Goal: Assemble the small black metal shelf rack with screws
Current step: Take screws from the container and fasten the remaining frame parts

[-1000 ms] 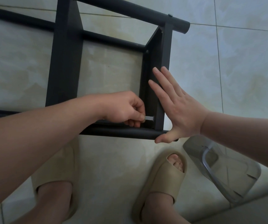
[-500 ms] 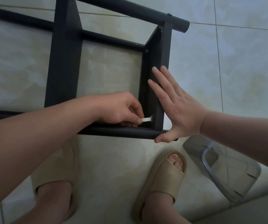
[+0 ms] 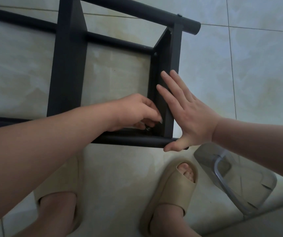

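Observation:
The black metal rack (image 3: 67, 65) lies on the tiled floor, its tubes and flat bars joined into a frame. My left hand (image 3: 134, 112) reaches inside the frame's near right corner. Its fingers curl round a small hex key (image 3: 148, 128), of which only a shiny tip shows, close to the end panel (image 3: 175, 65). My right hand (image 3: 188, 113) lies flat against the outside of that panel with straight fingers. Its thumb rests on the near tube (image 3: 128, 140). A screw head (image 3: 155, 54) sits at the panel's far inner corner.
My feet in beige sandals (image 3: 176, 189) stand just below the rack on the pale tiles. A clear plastic object (image 3: 240, 182) lies on the floor to the lower right, beside a grey edge in the corner.
My left hand has turned and lifted a little at the corner. The silver key that stuck out toward the panel is now mostly hidden under the fingers. The right hand has stayed put.

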Demonstrator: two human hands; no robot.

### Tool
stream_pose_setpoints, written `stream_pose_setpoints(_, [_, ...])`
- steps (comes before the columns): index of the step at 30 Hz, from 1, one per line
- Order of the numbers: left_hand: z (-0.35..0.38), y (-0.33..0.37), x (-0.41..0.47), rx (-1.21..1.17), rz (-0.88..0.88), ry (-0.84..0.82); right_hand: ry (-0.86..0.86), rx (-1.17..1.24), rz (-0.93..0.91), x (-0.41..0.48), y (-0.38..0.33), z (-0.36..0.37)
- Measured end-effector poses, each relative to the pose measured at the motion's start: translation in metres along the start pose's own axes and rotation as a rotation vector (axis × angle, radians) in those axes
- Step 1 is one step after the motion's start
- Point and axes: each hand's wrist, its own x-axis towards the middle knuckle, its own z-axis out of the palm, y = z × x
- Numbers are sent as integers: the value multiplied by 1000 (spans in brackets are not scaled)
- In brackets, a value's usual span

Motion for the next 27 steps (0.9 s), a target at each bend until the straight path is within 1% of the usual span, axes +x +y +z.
stream_pose_setpoints(2, [3,-1,0,-231,-60,-23,-1,3,1,0,0,0])
stream_pose_setpoints(4, [2,-3,2,-299,-81,-7,-1,6,1,0,0,0])
stream_pose_setpoints(11, [4,-5,5,-237,-59,37,1,-1,-3,0,0,0])
stream_pose_setpoints(16, [5,-4,7,-266,-63,85,7,-2,-6,0,1,0])
stream_pose_setpoints(27, [5,-5,6,-235,-82,55,12,-7,-9,0,1,1])
